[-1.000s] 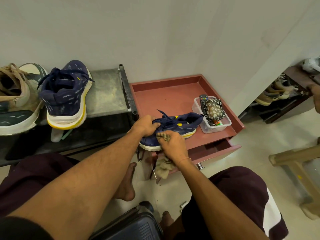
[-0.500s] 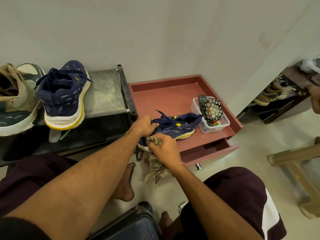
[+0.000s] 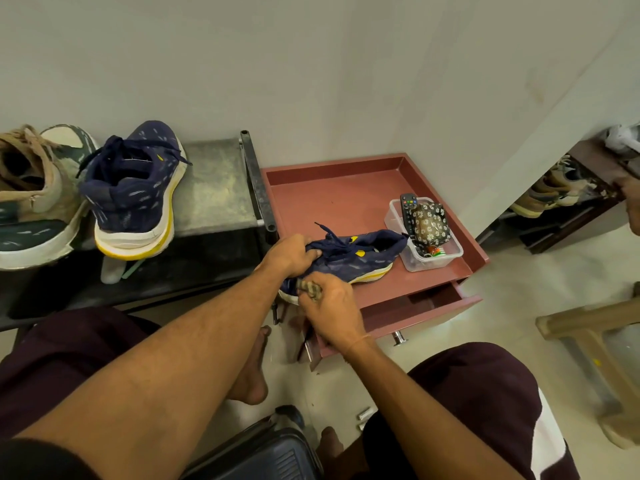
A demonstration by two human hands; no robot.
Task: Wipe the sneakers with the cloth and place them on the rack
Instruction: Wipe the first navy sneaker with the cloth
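At centre frame we found the left hand (image 3: 291, 252) gripping the navy sneaker (image 3: 360, 259) on the red cabinet (image 3: 346, 195), the right hand (image 3: 332, 310) pinching the cloth (image 3: 310, 289) against its toe; second sneaker (image 3: 135, 192) stood on the rack (image 3: 214, 188), left

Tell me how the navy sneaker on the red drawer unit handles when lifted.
Probably light: the left hand alone steadies the navy sneaker while the right hand presses the cloth on it. Its upper sags at the heel, so it likely buckles if squeezed. Loose laces may dangle.
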